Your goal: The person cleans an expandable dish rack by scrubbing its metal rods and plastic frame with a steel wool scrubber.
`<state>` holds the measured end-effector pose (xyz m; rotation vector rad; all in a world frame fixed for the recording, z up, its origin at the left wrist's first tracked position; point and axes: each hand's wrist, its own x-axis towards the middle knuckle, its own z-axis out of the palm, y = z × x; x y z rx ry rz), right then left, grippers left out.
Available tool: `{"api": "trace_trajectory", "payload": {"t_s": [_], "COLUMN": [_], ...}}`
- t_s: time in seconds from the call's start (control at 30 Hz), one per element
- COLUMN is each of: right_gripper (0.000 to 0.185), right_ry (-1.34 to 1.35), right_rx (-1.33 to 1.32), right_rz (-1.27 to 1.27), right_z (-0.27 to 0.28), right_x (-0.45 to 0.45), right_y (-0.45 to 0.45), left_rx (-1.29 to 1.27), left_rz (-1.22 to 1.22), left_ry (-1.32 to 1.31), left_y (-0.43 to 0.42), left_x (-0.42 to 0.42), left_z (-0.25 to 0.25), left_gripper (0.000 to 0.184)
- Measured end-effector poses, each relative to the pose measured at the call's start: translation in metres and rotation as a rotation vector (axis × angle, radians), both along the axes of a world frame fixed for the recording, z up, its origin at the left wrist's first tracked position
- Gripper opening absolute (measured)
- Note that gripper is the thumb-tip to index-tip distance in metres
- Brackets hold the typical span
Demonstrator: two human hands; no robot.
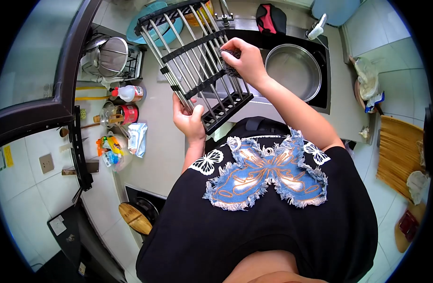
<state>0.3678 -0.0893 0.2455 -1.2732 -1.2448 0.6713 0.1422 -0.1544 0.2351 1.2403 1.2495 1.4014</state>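
A rack of metal rods with black plastic crosspieces [190, 52] is held up, tilted, above the counter and the left edge of the sink. My left hand [189, 118] is closed round its lower left side, with the thumb on the near corner. My right hand [245, 61] pinches a dark, wiry scouring pad [230, 63] against the rods on the rack's right side. Part of the pad is hidden behind my fingers. Right of my right hand, a round metal pan [293, 73] sits in the sink [324, 89].
A faucet [224, 18] stands behind the sink, with a black and red pouch [271, 20] nearby. Bottles and jars [129, 93] line the counter's left side below a dish rack with a strainer [114, 56]. A turquoise basin [153, 23] lies behind the rods.
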Motion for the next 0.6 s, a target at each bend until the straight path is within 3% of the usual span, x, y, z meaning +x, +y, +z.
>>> {"api": "trace_trajectory", "payload": {"t_s": [0.1, 0.23, 0.33, 0.4, 0.6], "right_gripper": [0.024, 0.02, 0.02, 0.023, 0.013], "right_ry": [0.175, 0.796, 0.832, 0.685, 0.568], "right_rx": [-0.016, -0.21, -0.174, -0.143, -0.149], "right_rz": [0.03, 0.186, 0.21, 0.144, -0.004], "right_z": [-0.003, -0.008, 0.001, 0.008, 0.044], "right_x": [0.025, 0.074, 0.111, 0.137, 0.219], "right_y": [0.012, 0.033, 0.045, 0.058, 0.132], "left_rx": [0.032, 0.071, 0.011, -0.001, -0.029], "left_rz": [0.026, -0.026, -0.004, -0.007, 0.01], "left_ry": [-0.031, -0.023, -0.015, -0.018, -0.012], "left_y": [0.0, 0.013, 0.015, 0.018, 0.026], "left_x": [0.004, -0.005, -0.014, -0.019, -0.024], "left_z": [0.005, 0.002, -0.007, -0.009, -0.014], "left_gripper": [0.071, 0.078, 0.083, 0.084, 0.084]}}
